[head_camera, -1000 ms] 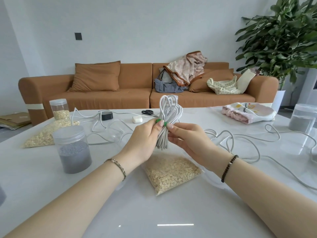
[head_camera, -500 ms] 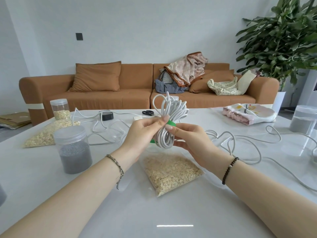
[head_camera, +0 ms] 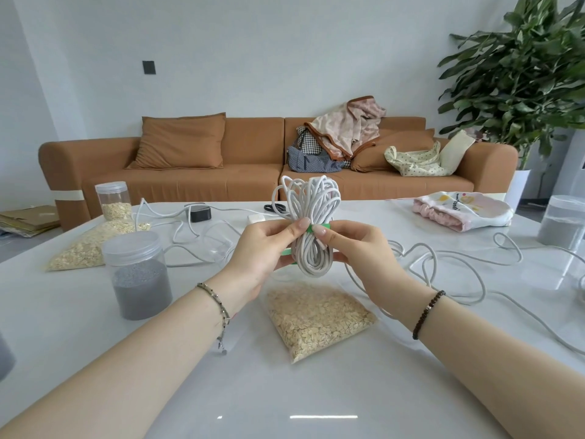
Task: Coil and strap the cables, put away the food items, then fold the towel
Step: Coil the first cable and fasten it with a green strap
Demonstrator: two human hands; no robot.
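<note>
While both hands hold it above the bench (head_camera: pixel 285 400), the coiled white cable (head_camera: pixel 311 251) stands upright over a clear bag of oats (head_camera: pixel 319 318). The left hand (head_camera: pixel 262 255) curls its fingers (head_camera: pixel 299 224) round the middle of the coil, on the green strap (head_camera: pixel 328 225). The right hand (head_camera: pixel 357 251) pinches this strap from the other side. Loose cable (head_camera: pixel 443 267) lies on the right, and the towel (head_camera: pixel 459 210) lies near the far edge.

Jar (head_camera: pixel 139 277) left of bag (head_camera: pixel 319 318); scissors (head_camera: pixel 274 208), seemingly, behind.

Oat bag (head_camera: pixel 319 318) below hands; near table (head_camera: pixel 285 400) bare.
</note>
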